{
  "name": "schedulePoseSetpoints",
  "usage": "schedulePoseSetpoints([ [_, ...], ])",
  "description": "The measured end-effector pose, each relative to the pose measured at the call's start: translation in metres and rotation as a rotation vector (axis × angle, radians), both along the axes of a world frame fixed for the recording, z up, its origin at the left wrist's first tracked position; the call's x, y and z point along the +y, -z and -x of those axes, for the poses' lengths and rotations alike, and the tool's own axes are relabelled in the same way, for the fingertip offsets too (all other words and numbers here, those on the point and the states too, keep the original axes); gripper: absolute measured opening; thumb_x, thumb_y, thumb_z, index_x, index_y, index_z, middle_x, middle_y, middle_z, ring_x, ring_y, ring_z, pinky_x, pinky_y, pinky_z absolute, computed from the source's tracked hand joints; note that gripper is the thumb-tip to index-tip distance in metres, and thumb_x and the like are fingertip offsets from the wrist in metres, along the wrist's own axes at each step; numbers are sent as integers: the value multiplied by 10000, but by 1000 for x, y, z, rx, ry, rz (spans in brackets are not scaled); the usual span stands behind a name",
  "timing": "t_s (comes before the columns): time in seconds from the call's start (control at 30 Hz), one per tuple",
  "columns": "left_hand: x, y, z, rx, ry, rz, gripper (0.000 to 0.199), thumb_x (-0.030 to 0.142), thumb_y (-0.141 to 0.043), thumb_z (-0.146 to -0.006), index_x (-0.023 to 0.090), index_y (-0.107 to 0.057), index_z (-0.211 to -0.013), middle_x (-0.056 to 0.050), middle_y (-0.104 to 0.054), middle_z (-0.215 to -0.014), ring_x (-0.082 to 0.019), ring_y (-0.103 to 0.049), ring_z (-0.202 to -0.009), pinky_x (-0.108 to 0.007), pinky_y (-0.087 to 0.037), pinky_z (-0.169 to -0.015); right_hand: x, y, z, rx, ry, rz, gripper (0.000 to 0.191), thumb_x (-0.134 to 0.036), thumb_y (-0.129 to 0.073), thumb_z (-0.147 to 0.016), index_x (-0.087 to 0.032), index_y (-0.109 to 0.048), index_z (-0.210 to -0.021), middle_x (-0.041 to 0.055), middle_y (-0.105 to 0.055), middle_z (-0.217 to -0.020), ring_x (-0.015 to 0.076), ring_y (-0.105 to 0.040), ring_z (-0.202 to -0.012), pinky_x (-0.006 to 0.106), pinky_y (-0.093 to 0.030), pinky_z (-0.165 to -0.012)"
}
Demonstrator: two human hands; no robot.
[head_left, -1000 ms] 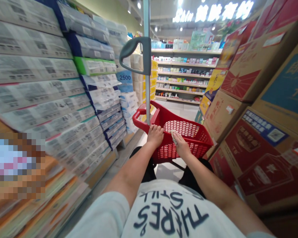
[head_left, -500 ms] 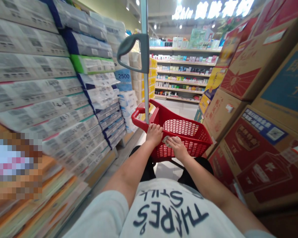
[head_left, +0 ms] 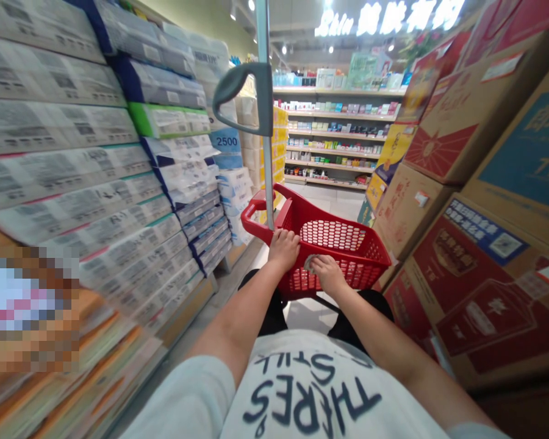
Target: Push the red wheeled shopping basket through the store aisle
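Observation:
A red plastic shopping basket (head_left: pixel 370 261) with perforated walls stands right in front of me. My left hand (head_left: pixel 284 249) is closed over its near rim, close to the end with the grey metal pole (head_left: pixel 268 177). In my right hand (head_left: pixel 328 272) is a small, crumpled greyish cloth (head_left: pixel 309 263), held against the outer face of the basket's near wall. The fingers of that hand are bent over the cloth and hide part of it. A grey loop handle (head_left: pixel 244 100) is fixed on the pole above the basket.
Tall stacks of wrapped paper packs (head_left: pixel 73 128) line the left side. Large cardboard boxes (head_left: pixel 489 299) rise close on the right. Ahead, shelves (head_left: pixel 333 131) hold many small packages. An orange-edged stack (head_left: pixel 100 360) sits at lower left, partly pixelated.
My right hand has shifted slightly on the basket wall, its fingers more bent over the cloth. The left hand keeps its place on the rim.

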State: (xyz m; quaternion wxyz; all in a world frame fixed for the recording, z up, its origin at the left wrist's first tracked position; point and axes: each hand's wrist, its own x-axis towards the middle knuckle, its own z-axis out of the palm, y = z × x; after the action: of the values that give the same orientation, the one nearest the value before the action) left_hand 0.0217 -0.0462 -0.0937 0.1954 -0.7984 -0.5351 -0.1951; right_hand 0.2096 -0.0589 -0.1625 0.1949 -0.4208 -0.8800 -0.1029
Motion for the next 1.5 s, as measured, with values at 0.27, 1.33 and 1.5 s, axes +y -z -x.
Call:
schedulePoseSetpoints([
  [0.27, 1, 2, 0, 11, 4, -31, 205, 289, -447, -919, 202, -616, -996, -88, -597, -1011, -261, -463, -1059, -431, -252, -1040, -7, -6, -4, -42, 127, -9, 318, -129, -434, -917, -192, -668, -1123, 102, -638, -1169, 254, -471, -1129, 400, -327, -1005],
  [1.33, 1, 4, 0, 10, -2, -60, 192, 296, -458, -913, 206, -612, -986, -79, -596, -994, -258, -466, -1043, -434, -250, -1050, -3, 27, 2, -174, -26, 122, 288, -135, -465, -915, -151, -677, -1110, 133, -616, -1122, 242, -489, -1081, 372, -369, -989],
  [1.5, 1, 4, 0, 13, 2, -56, 197, 296, -455, -914, 203, -611, -991, -86, -594, -1010, -260, -464, -1050, -438, -256, -1044, -4, 24, 8, -152, 30, 130, 290, -123, -460, -908, -142, -684, -1091, 133, -623, -1117, 254, -482, -1095, 375, -376, -993],
])
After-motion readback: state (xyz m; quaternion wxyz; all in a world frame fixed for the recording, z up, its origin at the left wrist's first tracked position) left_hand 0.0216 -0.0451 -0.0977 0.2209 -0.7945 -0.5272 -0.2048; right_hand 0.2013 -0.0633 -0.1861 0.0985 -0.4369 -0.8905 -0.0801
